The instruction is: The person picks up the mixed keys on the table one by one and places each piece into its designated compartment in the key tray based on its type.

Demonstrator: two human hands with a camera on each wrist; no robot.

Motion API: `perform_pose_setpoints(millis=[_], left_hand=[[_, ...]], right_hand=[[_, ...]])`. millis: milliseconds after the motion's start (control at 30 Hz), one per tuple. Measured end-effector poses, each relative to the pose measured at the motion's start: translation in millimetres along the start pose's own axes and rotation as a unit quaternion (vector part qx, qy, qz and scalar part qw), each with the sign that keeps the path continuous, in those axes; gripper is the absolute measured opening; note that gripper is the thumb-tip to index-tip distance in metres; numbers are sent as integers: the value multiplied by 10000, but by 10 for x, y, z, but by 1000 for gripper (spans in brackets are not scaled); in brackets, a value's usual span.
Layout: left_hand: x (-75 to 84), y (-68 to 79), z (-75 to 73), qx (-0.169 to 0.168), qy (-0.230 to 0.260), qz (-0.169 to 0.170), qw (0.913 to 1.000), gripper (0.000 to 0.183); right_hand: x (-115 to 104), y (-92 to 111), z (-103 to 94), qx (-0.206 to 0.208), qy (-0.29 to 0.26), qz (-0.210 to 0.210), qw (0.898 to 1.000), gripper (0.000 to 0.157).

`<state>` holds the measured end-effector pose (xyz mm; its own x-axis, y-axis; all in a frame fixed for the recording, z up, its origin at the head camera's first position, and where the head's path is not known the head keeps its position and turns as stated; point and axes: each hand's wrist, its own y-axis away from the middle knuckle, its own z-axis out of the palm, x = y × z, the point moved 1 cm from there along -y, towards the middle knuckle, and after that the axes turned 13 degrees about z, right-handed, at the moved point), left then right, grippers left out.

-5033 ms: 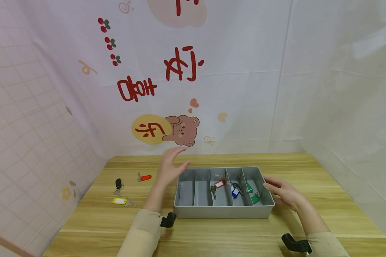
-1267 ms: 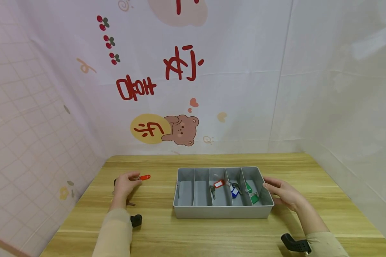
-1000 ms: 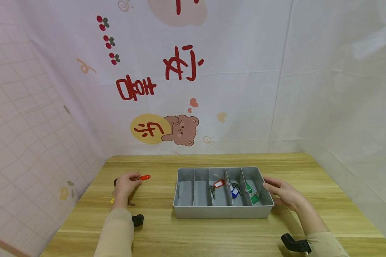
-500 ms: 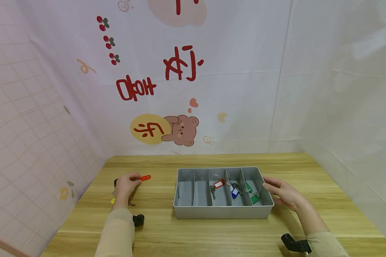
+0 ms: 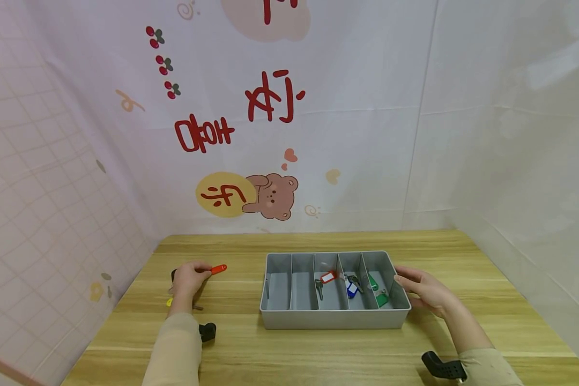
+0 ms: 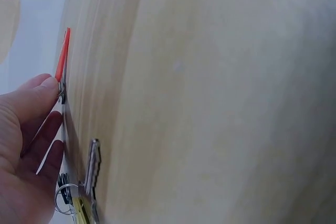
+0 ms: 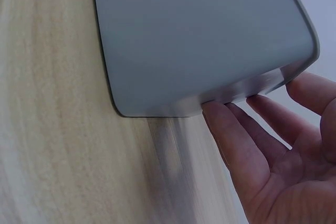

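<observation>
My left hand (image 5: 187, 280), at the left of the table, pinches a key by the ring end of its red tag (image 5: 219, 269). The tag (image 6: 63, 56) points away from the fingertips in the left wrist view, and its key is mostly hidden by the hand. At the right, my right hand (image 5: 427, 289) holds the end wall of a grey divided box (image 5: 333, 320). In the right wrist view its fingertips (image 7: 211, 107) rest against the outer wall, with the thumb at the rim.
Beneath the left hand lie a yellow-tagged key (image 6: 81, 211) and a black-headed key (image 5: 173, 274), partly covered. Inside the box are a red-tagged key (image 5: 328, 276), a blue tag (image 5: 351, 290) and green tags (image 5: 382, 298). The two left compartments hold nothing.
My left hand has gone from beside the box to the red-tagged key at the left and now pinches it; the tag has shifted slightly. My right hand has stayed at the box.
</observation>
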<state>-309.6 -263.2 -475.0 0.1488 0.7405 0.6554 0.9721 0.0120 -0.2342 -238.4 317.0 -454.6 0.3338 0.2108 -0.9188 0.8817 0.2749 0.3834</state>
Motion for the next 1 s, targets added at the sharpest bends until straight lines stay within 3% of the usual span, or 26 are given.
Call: perform_pose_setpoints(millis=[333,733,1000], left_hand=[[-41,-36,28,-71,-130,208,9997,12],[60,-85,77,-54,-38,598,9982,7],[189,-114,122,-7,415,615,9972,10]], right_hand=[[3,4,5,-12,-20,11,10000,70],[-1,-1,4,24,-16,18,10000,69],[1,-2,1,-30,-36,-6,10000,68]])
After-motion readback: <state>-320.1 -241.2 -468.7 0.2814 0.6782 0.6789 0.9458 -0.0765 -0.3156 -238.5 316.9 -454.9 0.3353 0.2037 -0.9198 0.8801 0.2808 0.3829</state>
